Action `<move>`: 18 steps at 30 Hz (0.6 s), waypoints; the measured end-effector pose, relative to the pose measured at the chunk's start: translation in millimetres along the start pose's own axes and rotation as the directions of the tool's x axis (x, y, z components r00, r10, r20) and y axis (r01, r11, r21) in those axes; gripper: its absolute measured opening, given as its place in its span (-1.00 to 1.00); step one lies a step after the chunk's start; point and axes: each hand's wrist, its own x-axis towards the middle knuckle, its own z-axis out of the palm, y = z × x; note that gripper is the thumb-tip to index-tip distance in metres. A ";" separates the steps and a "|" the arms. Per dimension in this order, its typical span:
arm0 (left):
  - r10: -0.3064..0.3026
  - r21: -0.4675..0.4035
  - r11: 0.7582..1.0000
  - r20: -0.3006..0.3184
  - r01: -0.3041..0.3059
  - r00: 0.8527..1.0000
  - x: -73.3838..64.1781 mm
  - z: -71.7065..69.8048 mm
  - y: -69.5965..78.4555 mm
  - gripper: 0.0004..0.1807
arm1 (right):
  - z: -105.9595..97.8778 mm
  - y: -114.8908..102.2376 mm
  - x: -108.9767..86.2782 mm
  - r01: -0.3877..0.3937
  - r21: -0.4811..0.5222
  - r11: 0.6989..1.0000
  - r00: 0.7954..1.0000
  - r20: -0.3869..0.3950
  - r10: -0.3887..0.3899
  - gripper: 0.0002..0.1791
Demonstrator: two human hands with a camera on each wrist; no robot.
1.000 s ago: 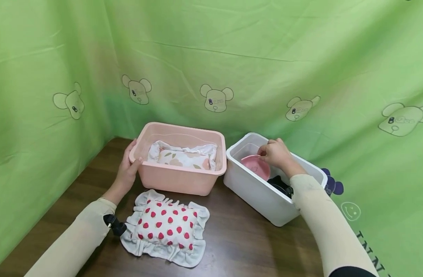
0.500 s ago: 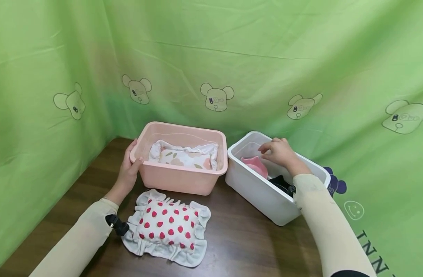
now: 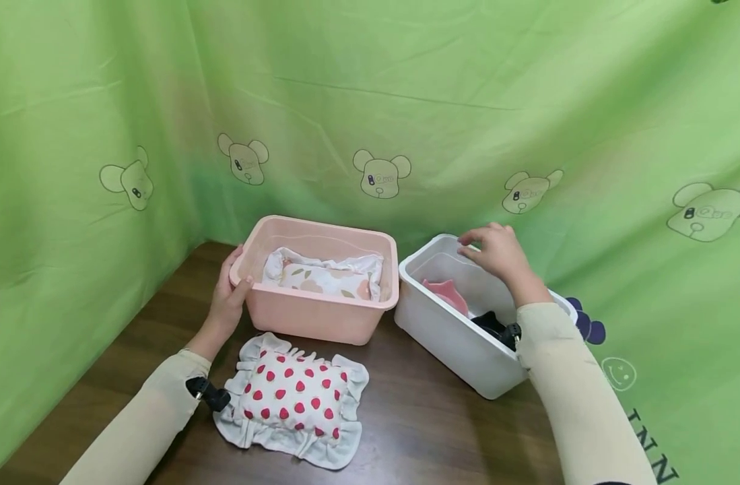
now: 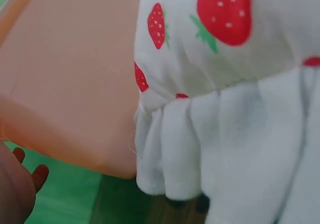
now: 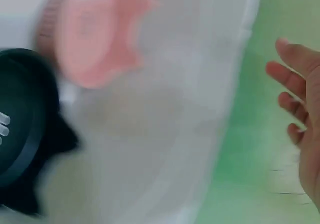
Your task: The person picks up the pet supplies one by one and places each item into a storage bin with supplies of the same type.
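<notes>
My left hand [image 3: 226,300] grips the left end of a pink plastic bin [image 3: 315,316], thumb over the rim. Inside lies a floral cushion [image 3: 324,277] with a white edge. My right hand [image 3: 497,252], fingers loosely bent and holding nothing, is above the far rim of a white plastic bin [image 3: 448,350]. A pink bowl [image 5: 92,38] with ear-like points lies in that bin beside a black one [image 5: 25,124] of similar shape. In front of the pink bin rests a small strawberry-print pillow [image 3: 297,394] with a pale ruffle, also filling much of the left wrist view.
Both bins stand on a dark wooden table [image 3: 418,431], nearly touching at their near corners. A green curtain [image 3: 309,101] printed with bear heads hangs close behind and at the left.
My right hand has let go of the pink bowl and risen toward the far rim of the white bin. The bowl has settled lower inside. My left hand keeps its grip.
</notes>
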 end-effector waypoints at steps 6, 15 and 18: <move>0.002 -0.026 1.000 -0.034 -0.003 0.999 -2.7 -4.8 6.3 -0.29 | -47.6 -44.5 4.8 -0.065 0.121 0.990 0.997 -0.041 0.070 -0.65; -0.006 0.029 1.000 -0.033 0.007 0.999 -3.5 -21.8 17.4 -0.29 | -63.5 -106.0 -28.9 0.006 0.198 0.980 0.999 -0.052 0.004 -0.69; -0.016 0.092 0.996 -0.013 0.017 1.000 -4.8 -24.7 20.3 -0.29 | -59.1 -124.7 -46.4 0.077 0.210 0.975 0.993 -0.100 -0.057 -0.72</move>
